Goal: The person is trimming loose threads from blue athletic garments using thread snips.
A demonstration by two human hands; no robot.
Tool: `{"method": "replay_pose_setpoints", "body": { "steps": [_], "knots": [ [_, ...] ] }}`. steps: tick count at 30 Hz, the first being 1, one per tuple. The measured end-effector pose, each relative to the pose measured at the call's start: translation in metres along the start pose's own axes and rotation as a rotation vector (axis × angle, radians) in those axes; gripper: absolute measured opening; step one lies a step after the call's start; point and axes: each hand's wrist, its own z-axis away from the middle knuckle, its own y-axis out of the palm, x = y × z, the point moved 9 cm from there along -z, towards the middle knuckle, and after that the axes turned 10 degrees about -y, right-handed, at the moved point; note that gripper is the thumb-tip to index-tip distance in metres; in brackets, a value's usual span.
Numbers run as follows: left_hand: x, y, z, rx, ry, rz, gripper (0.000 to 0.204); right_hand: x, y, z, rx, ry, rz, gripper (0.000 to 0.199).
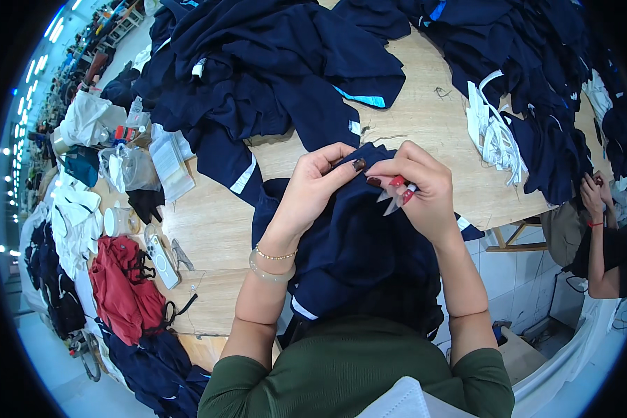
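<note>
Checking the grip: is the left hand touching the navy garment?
Touching. The head view shows the left hand pinching a fold of the navy garment.

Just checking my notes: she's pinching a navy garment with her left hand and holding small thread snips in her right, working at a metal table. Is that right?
Not quite. The table is light wood, not metal, as the head view shows. The rest holds: the left hand pinches the navy garment, and the right hand holds the small thread snips.

Two hands (pixel 313 188) (pixel 418 188), one thread snips (pixel 396 198) (small), one red garment (pixel 122 289), two bracelets (pixel 273 265)
</note>
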Motion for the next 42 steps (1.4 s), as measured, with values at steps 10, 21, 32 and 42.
{"method": "replay_pose_setpoints", "body": {
  "steps": [10, 21, 32, 42],
  "knots": [
    [0.002, -0.005, -0.004, -0.099, 0.035, -0.249, 0.020, -0.026, -0.008, -0.003, -0.064, 0.156, -0.139, 0.008],
    [-0.002, -0.009, 0.002, -0.151, 0.151, -0.224, 0.038, -0.043, -0.009, 0.007, -0.123, 0.277, -0.172, 0.013],
    [0.004, -0.002, 0.003, -0.204, 0.194, -0.342, 0.015, -0.034, 0.005, 0.010, -0.064, 0.112, 0.008, 0.015],
    [-0.019, 0.003, 0.011, -0.279, 0.357, -0.622, 0.016, -0.025, 0.013, 0.003, 0.037, 0.198, -0.067, 0.010]
  ]
}}
